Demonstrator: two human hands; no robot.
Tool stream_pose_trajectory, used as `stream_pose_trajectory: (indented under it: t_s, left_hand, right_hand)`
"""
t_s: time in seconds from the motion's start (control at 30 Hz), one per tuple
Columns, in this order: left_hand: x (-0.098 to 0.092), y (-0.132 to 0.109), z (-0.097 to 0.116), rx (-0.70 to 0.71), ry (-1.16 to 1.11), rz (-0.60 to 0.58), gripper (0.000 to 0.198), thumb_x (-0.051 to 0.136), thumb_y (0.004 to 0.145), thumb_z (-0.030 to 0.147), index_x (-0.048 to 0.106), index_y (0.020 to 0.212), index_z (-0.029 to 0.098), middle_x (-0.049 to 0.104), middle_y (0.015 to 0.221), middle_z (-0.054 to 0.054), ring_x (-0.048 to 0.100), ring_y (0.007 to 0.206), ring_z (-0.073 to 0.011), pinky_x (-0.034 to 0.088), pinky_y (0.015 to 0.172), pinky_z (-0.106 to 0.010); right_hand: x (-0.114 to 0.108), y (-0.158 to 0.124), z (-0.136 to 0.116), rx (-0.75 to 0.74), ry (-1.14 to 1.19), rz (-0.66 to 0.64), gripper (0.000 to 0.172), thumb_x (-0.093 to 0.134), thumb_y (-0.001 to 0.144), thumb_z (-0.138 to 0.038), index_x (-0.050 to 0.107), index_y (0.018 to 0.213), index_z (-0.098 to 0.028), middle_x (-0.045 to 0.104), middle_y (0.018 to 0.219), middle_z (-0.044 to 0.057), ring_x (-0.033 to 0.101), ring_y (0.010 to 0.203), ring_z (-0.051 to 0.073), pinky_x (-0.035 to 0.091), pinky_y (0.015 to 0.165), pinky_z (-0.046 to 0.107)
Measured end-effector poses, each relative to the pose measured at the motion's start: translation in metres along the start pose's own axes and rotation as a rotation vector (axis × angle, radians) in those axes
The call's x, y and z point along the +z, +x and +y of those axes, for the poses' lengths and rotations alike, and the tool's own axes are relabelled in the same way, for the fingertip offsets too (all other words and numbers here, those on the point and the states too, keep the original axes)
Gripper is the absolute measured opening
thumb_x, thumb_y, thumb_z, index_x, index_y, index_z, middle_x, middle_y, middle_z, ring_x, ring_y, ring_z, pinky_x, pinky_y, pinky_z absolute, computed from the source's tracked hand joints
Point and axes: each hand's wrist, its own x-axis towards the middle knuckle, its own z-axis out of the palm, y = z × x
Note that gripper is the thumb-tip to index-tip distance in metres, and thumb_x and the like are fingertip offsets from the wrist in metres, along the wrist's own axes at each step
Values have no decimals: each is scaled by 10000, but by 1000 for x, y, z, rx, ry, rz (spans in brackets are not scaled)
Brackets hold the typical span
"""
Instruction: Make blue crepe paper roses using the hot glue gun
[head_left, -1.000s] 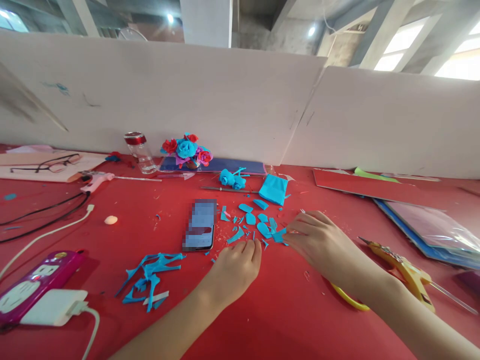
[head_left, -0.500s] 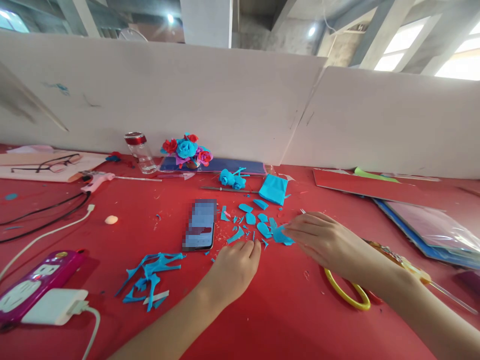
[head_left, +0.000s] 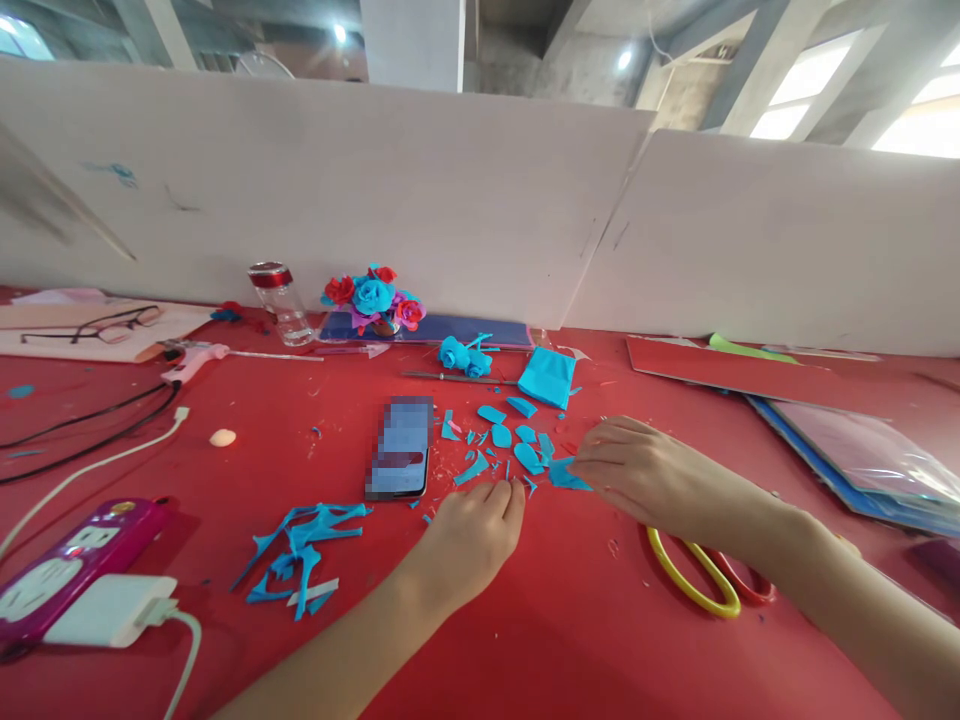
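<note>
My left hand [head_left: 476, 530] rests low over the red table with its fingers curled closed; whatever lies between them is hidden. To its right, my right hand [head_left: 637, 470] is closed, its fingertips at the edge of a blue paper piece [head_left: 566, 475], which they seem to pinch. Between and beyond the hands lie several cut blue petal shapes [head_left: 529, 458] and small scraps. Scissors with yellow and red handles [head_left: 697, 580] lie partly under my right forearm. A folded blue paper stack [head_left: 547, 378] sits behind the petals.
A phone [head_left: 401, 450] lies left of the petals, near a heap of blue strips [head_left: 300, 555]. Farther back stand a paper flower bunch [head_left: 373, 298] and a glass bottle [head_left: 283, 305]. A glue gun [head_left: 196, 362] and power strip [head_left: 82, 560] are left; plastic-wrapped sheets [head_left: 862, 450] are right.
My right hand has shifted slightly up, its forearm now covering the yellow-handled tool beside it. More of the scissors' red handle shows. My left hand has barely moved.
</note>
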Motion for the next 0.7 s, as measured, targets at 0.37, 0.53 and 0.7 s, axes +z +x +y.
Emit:
stream_pose_trajectory:
  t_s: [0.37, 0.53, 0.7]
  left_hand:
    - [-2, 0, -1, 25, 23, -55, 378, 437, 684, -42, 564, 1031, 36, 649, 772, -85, 615, 622, -162, 474, 438, -226]
    - [-1, -1, 0, 10, 14, -61, 376, 437, 686, -34, 565, 1030, 45, 657, 788, -88, 618, 628, -163, 472, 440, -225]
    - [0, -1, 0, 11, -5, -68, 373, 440, 695, -41, 553, 1043, 35, 653, 788, -88, 622, 637, -172, 479, 450, -242]
  right_hand:
    - [1, 4, -1, 66, 31, -5, 350, 350, 904, -171, 619, 681, -172, 594, 634, 44, 517, 638, 171, 409, 605, 312]
    - [2, 5, -1, 188, 133, 32, 272, 416, 874, -200, 642, 724, -190, 616, 672, 34, 546, 634, 158, 417, 597, 293]
    - [3, 4, -4, 185, 130, 43, 271, 415, 881, -193, 628, 712, -192, 608, 673, 30, 537, 636, 154, 416, 596, 291]
